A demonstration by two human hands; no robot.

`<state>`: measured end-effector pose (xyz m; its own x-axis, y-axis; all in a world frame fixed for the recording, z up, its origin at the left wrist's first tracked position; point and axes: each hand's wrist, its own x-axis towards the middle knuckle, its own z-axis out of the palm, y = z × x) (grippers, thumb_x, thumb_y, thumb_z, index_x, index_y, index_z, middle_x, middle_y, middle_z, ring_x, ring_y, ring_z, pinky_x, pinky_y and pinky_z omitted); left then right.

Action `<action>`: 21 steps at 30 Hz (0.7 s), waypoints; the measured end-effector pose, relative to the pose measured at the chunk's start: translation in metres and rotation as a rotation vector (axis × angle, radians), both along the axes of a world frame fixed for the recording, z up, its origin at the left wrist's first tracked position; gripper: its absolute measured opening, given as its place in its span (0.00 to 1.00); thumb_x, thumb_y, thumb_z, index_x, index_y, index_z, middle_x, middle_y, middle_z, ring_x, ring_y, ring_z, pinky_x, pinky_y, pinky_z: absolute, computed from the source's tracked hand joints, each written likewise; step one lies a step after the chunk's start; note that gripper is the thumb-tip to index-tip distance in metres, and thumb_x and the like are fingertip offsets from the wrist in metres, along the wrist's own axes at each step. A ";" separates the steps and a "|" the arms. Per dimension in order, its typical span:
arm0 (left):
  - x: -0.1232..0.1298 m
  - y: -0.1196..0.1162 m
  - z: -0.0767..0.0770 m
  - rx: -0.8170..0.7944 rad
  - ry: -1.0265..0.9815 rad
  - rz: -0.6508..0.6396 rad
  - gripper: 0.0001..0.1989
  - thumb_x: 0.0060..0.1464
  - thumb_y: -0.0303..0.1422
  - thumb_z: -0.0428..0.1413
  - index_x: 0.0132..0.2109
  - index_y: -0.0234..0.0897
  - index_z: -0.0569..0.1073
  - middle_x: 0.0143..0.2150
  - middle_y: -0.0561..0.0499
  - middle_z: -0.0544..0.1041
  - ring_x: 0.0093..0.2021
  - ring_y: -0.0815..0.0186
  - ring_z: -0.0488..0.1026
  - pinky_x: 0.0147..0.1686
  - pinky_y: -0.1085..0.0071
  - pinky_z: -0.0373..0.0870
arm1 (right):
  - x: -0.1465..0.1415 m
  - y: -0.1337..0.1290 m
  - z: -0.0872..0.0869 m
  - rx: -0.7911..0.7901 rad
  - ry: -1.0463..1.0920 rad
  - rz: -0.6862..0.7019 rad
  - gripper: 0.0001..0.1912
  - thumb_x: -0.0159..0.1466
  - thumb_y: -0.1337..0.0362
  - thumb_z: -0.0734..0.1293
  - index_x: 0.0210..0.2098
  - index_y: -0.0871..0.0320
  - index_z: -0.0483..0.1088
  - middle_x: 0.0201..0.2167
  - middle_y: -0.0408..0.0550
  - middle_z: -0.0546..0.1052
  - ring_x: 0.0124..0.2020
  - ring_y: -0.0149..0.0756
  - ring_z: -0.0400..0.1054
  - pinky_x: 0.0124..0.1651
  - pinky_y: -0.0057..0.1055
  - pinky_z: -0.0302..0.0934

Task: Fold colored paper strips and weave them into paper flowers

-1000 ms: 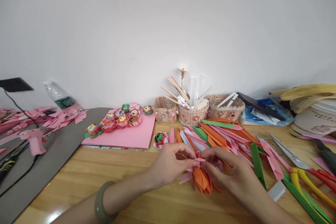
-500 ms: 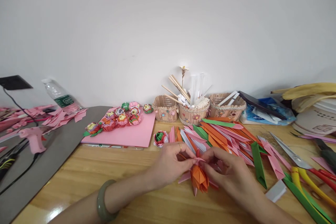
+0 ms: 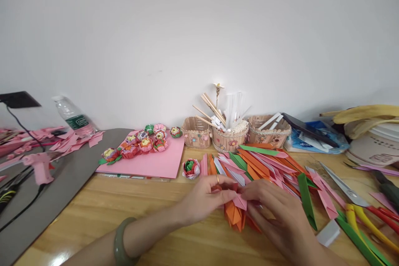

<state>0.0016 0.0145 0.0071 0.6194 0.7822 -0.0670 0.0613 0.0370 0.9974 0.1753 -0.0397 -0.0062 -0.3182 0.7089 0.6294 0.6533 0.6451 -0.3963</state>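
Note:
An orange and pink folded paper flower (image 3: 234, 216) is held just above the wooden table, between both my hands. My left hand (image 3: 215, 193) wears a ring, and its thumb and fingers pinch the top of the flower. From the other side, the curled fingers of my right hand (image 3: 268, 201) press against a pink paper petal (image 3: 240, 201). The fingertips partly hide where the papers join. Just behind lies a pile of folded paper strips (image 3: 258, 166) in orange, pink, green and white. A finished-looking paper flower (image 3: 191, 168) sits left of the pile.
Several paper flowers lie on a pink sheet (image 3: 152, 168). Three small baskets (image 3: 230, 139) line the wall, the middle one full of sticks. At right are scissors (image 3: 346, 185) and yellow-handled scissors (image 3: 352, 216); at left a pink glue gun (image 3: 39, 166) and a bottle (image 3: 73, 116).
A pink petal at the flower's top has turned toward the camera and shows wider. My right hand has curled over it, and the orange part has tilted slightly. The camera view has shifted a little.

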 end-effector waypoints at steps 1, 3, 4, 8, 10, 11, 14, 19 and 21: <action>0.000 0.000 0.000 0.034 -0.017 0.039 0.16 0.44 0.41 0.59 0.35 0.32 0.72 0.33 0.50 0.72 0.33 0.68 0.68 0.34 0.73 0.63 | 0.000 0.000 0.001 0.037 0.006 -0.014 0.09 0.59 0.73 0.61 0.36 0.54 0.65 0.32 0.47 0.74 0.34 0.35 0.68 0.35 0.30 0.62; 0.001 0.001 -0.001 0.136 -0.106 0.159 0.15 0.42 0.41 0.60 0.31 0.33 0.71 0.31 0.51 0.71 0.33 0.68 0.67 0.35 0.73 0.63 | -0.001 -0.001 0.005 0.066 0.050 -0.102 0.09 0.58 0.71 0.62 0.38 0.54 0.65 0.35 0.48 0.72 0.38 0.37 0.67 0.38 0.33 0.62; 0.001 0.002 -0.001 0.178 -0.153 0.212 0.14 0.41 0.40 0.61 0.29 0.33 0.71 0.30 0.51 0.71 0.34 0.68 0.67 0.36 0.72 0.63 | -0.002 -0.001 0.008 0.034 0.081 -0.149 0.07 0.58 0.69 0.63 0.37 0.54 0.65 0.35 0.48 0.72 0.38 0.38 0.67 0.38 0.33 0.61; 0.001 0.004 -0.004 0.248 -0.237 0.236 0.11 0.44 0.37 0.60 0.28 0.34 0.70 0.32 0.50 0.71 0.36 0.66 0.67 0.40 0.70 0.63 | -0.007 -0.001 0.019 -0.369 0.227 -0.135 0.08 0.63 0.61 0.58 0.32 0.55 0.66 0.28 0.45 0.71 0.29 0.34 0.65 0.30 0.28 0.60; 0.001 0.004 -0.006 0.295 -0.240 0.198 0.09 0.46 0.36 0.59 0.29 0.34 0.71 0.33 0.49 0.71 0.37 0.66 0.68 0.41 0.69 0.63 | -0.010 0.000 0.021 -0.551 0.323 -0.082 0.12 0.63 0.57 0.57 0.30 0.56 0.66 0.26 0.44 0.71 0.26 0.32 0.63 0.28 0.27 0.58; 0.000 0.004 -0.007 0.324 -0.233 0.181 0.08 0.46 0.35 0.59 0.29 0.34 0.71 0.33 0.49 0.71 0.37 0.66 0.68 0.41 0.69 0.63 | -0.010 0.001 0.021 -0.609 0.370 -0.065 0.13 0.63 0.55 0.57 0.29 0.56 0.66 0.25 0.43 0.70 0.26 0.31 0.62 0.27 0.26 0.58; -0.001 0.002 -0.009 0.401 -0.191 0.157 0.06 0.48 0.33 0.58 0.30 0.34 0.71 0.33 0.49 0.70 0.38 0.66 0.67 0.42 0.69 0.62 | -0.009 0.003 0.018 -0.724 0.460 -0.034 0.15 0.61 0.53 0.59 0.26 0.57 0.66 0.21 0.41 0.65 0.23 0.29 0.58 0.24 0.25 0.54; 0.001 -0.003 -0.013 0.372 -0.189 0.198 0.08 0.52 0.35 0.54 0.31 0.35 0.66 0.33 0.50 0.66 0.38 0.67 0.64 0.39 0.71 0.62 | -0.010 0.004 0.013 -0.788 0.491 -0.018 0.16 0.61 0.51 0.58 0.26 0.57 0.63 0.20 0.39 0.60 0.22 0.28 0.54 0.23 0.25 0.51; 0.001 -0.005 -0.015 0.370 -0.203 0.219 0.08 0.54 0.35 0.52 0.32 0.36 0.64 0.34 0.51 0.65 0.38 0.67 0.63 0.39 0.71 0.62 | -0.011 0.004 0.012 -0.818 0.487 -0.012 0.17 0.61 0.51 0.57 0.27 0.57 0.62 0.20 0.39 0.60 0.21 0.28 0.54 0.23 0.25 0.51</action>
